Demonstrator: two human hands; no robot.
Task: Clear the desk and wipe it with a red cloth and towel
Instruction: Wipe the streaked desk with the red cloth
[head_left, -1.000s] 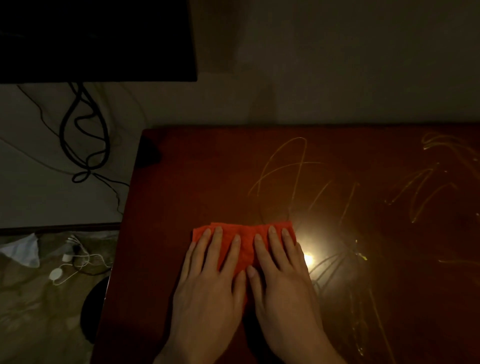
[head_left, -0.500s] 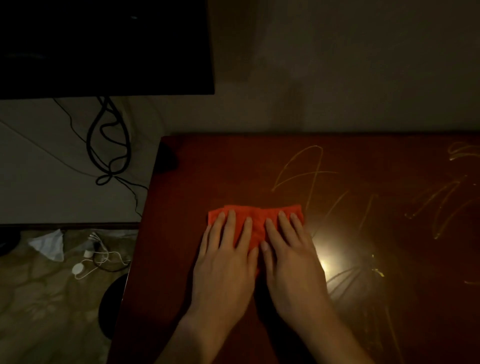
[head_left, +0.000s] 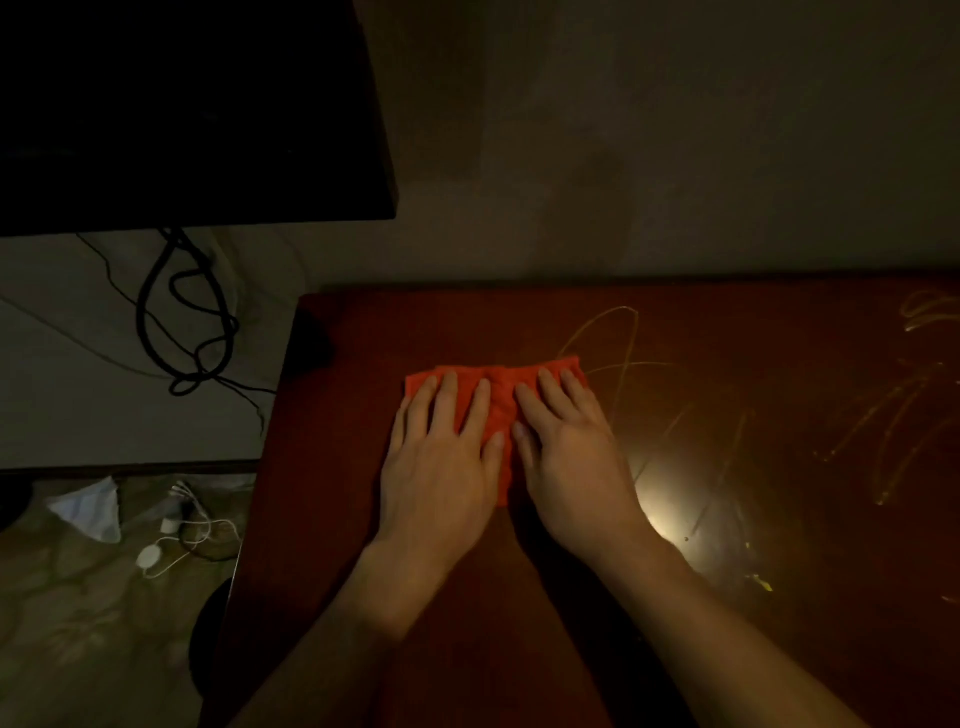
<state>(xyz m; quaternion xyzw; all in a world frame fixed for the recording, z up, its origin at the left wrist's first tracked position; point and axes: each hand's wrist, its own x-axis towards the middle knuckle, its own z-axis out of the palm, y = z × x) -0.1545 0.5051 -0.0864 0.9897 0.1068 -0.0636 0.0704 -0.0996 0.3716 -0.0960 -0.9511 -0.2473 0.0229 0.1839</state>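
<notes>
Dim light falls on the dark red surface (head_left: 727, 597), streaked with smears. Left hand (head_left: 441, 467) and right hand (head_left: 574, 462) lie side by side, fingers straight and slightly spread, pressing the red cloth (head_left: 498, 410) flat near its left end.

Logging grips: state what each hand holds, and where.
Nothing gripped. Left hand and right hand press flat on the red cloth, fingers straight, on the desk.

Left hand (head_left: 441, 467) and right hand (head_left: 571, 462) lie palm-down, side by side near the table's far left corner, fingers straight and slightly spread, thumbs nearly touching. Both bare forearms extend from the near edge, converging toward the hands.
</notes>
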